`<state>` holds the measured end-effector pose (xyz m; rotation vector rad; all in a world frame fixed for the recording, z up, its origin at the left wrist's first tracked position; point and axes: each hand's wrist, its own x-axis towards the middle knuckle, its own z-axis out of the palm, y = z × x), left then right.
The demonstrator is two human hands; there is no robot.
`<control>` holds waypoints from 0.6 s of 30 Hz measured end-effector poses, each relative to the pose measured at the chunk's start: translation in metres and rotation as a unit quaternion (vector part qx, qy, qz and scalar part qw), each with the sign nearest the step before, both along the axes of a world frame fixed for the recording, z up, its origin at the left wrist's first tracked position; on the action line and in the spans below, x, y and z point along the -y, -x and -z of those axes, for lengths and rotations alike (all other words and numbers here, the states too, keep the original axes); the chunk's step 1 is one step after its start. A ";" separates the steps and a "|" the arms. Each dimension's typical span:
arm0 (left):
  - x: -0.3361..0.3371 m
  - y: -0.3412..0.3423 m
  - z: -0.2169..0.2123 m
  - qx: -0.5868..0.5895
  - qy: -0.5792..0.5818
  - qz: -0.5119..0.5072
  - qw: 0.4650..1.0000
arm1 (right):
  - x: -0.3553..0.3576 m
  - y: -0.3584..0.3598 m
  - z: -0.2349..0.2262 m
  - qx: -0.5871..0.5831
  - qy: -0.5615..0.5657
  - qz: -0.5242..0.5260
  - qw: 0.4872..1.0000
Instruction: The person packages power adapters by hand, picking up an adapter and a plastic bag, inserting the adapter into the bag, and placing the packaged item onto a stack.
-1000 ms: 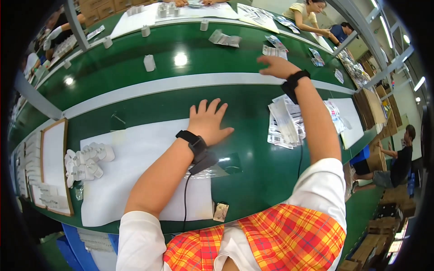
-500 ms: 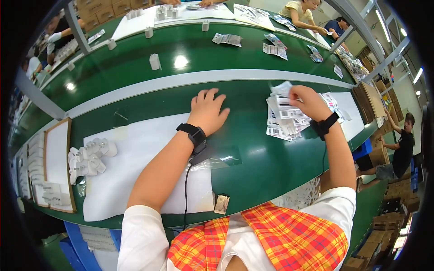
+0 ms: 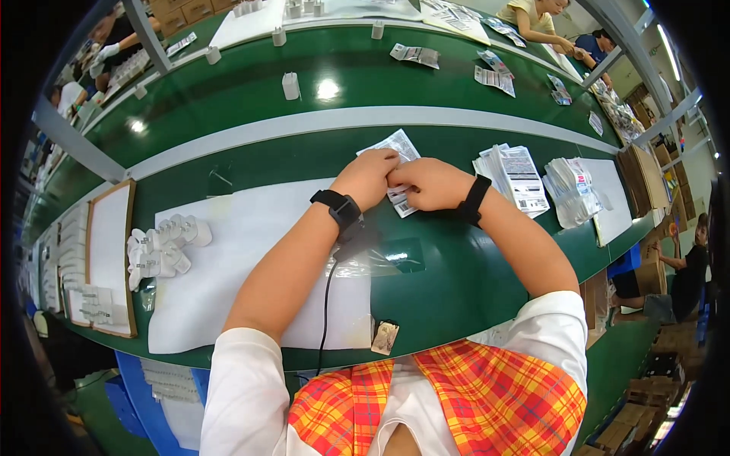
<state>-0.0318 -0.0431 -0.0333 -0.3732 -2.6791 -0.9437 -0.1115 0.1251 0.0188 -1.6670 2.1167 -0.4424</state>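
Observation:
My left hand and my right hand meet over the green table, both gripping one flat clear plastic packet with a printed card inside. The packet sticks out beyond my fingers toward the grey strip. Each wrist carries a black strap, and a thin black cable runs from the left one down to the table's near edge. A stack of similar packets lies just right of my right hand. A white mat lies under my left forearm.
A heap of small white plugs sits on the mat's left end beside a wood-framed tray. More packets lie at the right. Loose packets and white plugs ride the far green belt. Other people work at the far right and far left.
My right hand came back from the far belt to the packet stack, then moved left with one packet. My left hand, flat on the table before, now grips that packet too.

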 end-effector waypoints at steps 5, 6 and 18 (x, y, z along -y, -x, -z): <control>-0.002 -0.019 0.004 -0.012 0.102 -0.022 0.994 | -0.042 -0.015 -0.003 0.023 0.026 -0.058 0.998; -0.001 -0.025 0.002 -0.031 0.141 -0.043 0.989 | -0.057 -0.024 -0.006 0.016 0.014 -0.055 0.998; -0.037 -0.016 -0.020 0.082 0.177 -0.108 0.975 | 0.001 0.008 -0.089 0.181 -0.270 -0.028 0.945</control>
